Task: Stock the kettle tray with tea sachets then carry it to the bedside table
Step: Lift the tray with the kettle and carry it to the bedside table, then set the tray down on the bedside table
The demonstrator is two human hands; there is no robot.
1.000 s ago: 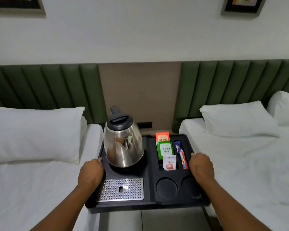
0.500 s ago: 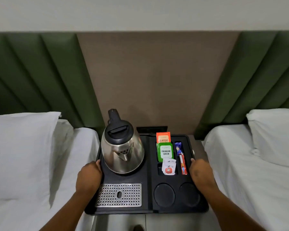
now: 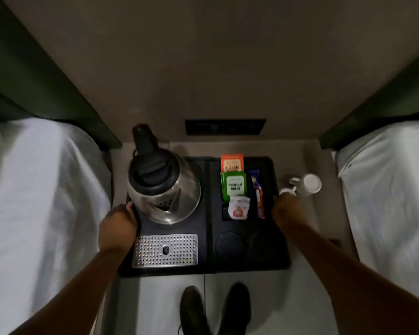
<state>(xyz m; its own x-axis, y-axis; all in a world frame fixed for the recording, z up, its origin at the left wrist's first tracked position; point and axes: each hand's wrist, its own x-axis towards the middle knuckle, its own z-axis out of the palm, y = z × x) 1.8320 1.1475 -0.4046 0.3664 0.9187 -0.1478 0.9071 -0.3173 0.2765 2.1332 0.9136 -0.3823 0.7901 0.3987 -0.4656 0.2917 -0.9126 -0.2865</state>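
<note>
A black kettle tray [image 3: 249, 262] hangs low over the beige bedside table [image 3: 324, 213] between two beds. My left hand [image 3: 117, 224] grips its left edge and my right hand [image 3: 287, 210] grips its right edge. A steel kettle [image 3: 163, 189] with a black lid stands on the tray's left half, behind a perforated metal drip plate [image 3: 165, 250]. In the right compartments stand an orange sachet [image 3: 232, 162], a green sachet [image 3: 234, 186], a small white packet [image 3: 238, 209] and thin stick packets [image 3: 258, 193].
Two white cups [image 3: 305, 184] lie on the table just right of the tray, close to my right hand. A dark socket panel [image 3: 225, 127] is on the wall behind. White beds [image 3: 34, 201] flank both sides. My shoes [image 3: 215, 310] stand on the floor below.
The view has tilted down and moved closer to the wall. The tray, still held by both hands, has come forward over the bedside table; the cups and my shoes have come into view.
</note>
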